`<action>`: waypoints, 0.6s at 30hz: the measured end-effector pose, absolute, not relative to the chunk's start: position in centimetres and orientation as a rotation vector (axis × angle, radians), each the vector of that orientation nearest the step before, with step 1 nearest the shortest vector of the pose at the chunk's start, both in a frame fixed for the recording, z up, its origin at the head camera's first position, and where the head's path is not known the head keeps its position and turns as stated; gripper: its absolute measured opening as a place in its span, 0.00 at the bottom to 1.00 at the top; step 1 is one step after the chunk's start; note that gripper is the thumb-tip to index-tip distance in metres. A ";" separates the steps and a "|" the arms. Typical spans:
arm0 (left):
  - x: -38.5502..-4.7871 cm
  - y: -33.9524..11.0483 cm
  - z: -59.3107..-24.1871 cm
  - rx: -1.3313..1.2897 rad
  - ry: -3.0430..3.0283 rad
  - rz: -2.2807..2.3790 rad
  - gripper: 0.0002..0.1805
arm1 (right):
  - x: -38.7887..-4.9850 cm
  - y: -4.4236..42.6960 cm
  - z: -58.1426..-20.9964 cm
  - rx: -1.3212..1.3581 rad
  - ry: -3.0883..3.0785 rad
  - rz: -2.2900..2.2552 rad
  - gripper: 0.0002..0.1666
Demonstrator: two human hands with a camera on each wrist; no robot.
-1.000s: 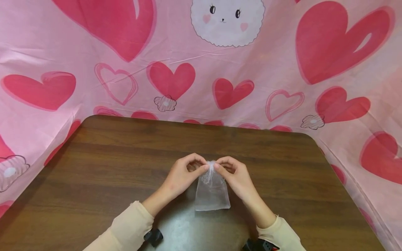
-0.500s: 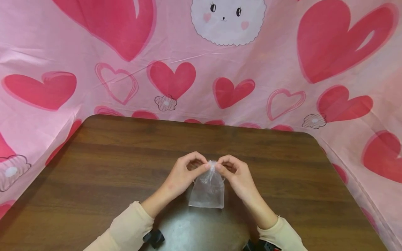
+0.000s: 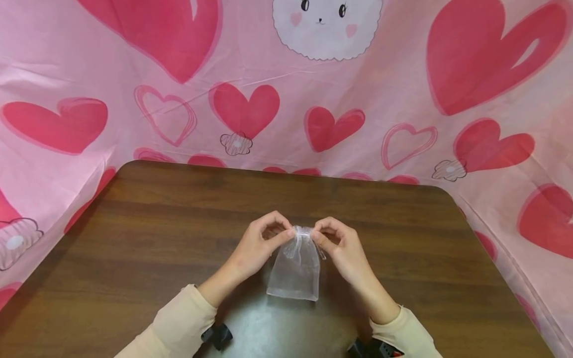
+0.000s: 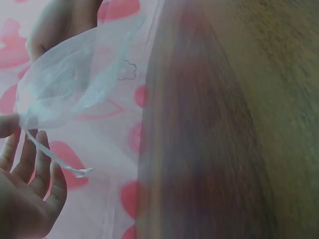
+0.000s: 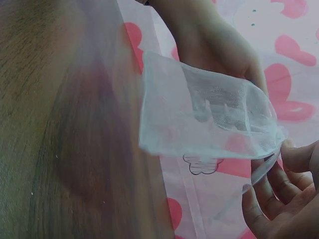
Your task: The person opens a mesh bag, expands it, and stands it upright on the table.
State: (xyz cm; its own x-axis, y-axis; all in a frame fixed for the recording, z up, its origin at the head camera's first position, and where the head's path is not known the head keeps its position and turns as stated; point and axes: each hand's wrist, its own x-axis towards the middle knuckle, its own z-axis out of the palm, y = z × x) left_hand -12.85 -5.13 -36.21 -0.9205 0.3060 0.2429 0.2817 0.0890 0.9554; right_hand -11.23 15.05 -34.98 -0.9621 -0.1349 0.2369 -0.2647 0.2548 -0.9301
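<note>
Head view: the left hand (image 3: 257, 244) and the right hand (image 3: 343, 247) each pinch one side of the gathered mouth of a sheer bag (image 3: 295, 273), which is held between them above the tabletop. It is whitish and see-through, puckered at the top and widening to a straight bottom hem on the person's side. In the left wrist view, a thin pale ribbon (image 4: 62, 163) trails from the mouth past the fingers.

Cream sleeves (image 3: 179, 315) cover the forearms, with dark devices (image 3: 217, 337) at the wrists. Beneath, the tabletop (image 3: 179, 219) is brown, wood-grained and round-cornered, with a pale sheen near the person. Around its far edge and sides hangs pink cloth (image 3: 286, 69), lightly creased, printed with red hearts, outlined hearts, sketched flowers and a white scallop-edged cartoon figure.
</note>
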 end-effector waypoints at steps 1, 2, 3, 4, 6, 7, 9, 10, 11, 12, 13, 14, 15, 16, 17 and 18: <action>-12.9 -5.2 -36.2 0.618 2.308 2.013 0.04 | -11.3 15.1 -34.9 0.386 -2.392 1.816 0.04; -12.9 -5.2 -36.2 0.618 2.308 2.015 0.04 | -11.3 15.2 -34.9 0.388 -2.386 1.817 0.04; -12.9 -5.2 -36.1 0.617 2.308 2.016 0.04 | -11.3 15.2 -34.9 0.393 -2.382 1.819 0.04; -12.9 -5.2 -36.1 0.619 2.307 2.015 0.04 | -11.3 15.2 -34.8 0.398 -2.381 1.817 0.04; -12.9 -5.3 -36.2 0.619 2.310 2.012 0.04 | -11.4 15.3 -34.9 0.399 -2.390 1.808 0.04; -12.9 -5.3 -36.1 0.619 2.315 2.012 0.04 | -11.4 15.3 -34.8 0.399 -2.393 1.803 0.04; -13.0 -5.3 -36.1 0.616 2.324 2.012 0.04 | -11.5 15.3 -34.9 0.393 -2.401 1.793 0.04; -13.0 -5.4 -36.0 0.614 2.331 2.011 0.04 | -11.5 15.3 -34.9 0.390 -2.403 1.790 0.04; -13.0 -5.5 -36.0 0.608 2.338 2.011 0.04 | -11.5 15.3 -34.9 0.385 -2.405 1.787 0.04; -13.0 -5.6 -36.0 0.603 2.343 2.013 0.04 | -11.5 15.4 -34.9 0.386 -2.406 1.782 0.04; -13.0 -5.7 -36.0 0.597 2.347 2.014 0.04 | -11.5 15.4 -34.9 0.382 -2.407 1.779 0.04; -13.1 -5.8 -36.0 0.591 2.351 2.016 0.04 | -11.5 15.4 -34.9 0.375 -2.408 1.776 0.04; -13.1 -5.9 -36.0 0.585 2.356 2.016 0.04 | -11.5 15.5 -34.8 0.369 -2.410 1.773 0.04; -13.1 -6.0 -36.0 0.579 2.359 2.016 0.03 | -11.5 15.5 -34.8 0.361 -2.412 1.772 0.04; -13.1 -6.1 -36.1 0.571 2.360 2.017 0.03 | -11.5 15.6 -34.8 0.353 -2.414 1.769 0.05; -13.1 -6.2 -36.1 0.564 2.360 2.018 0.03 | -11.5 15.6 -34.8 0.344 -2.415 1.766 0.05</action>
State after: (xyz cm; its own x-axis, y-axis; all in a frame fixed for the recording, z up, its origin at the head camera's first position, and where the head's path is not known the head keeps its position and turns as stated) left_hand -13.12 -6.16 -36.11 -0.9360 0.2584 0.2392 0.2764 0.1184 0.9537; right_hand -11.51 15.64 -34.81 -0.9656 -0.1061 0.2376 -0.2586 0.2892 -0.9217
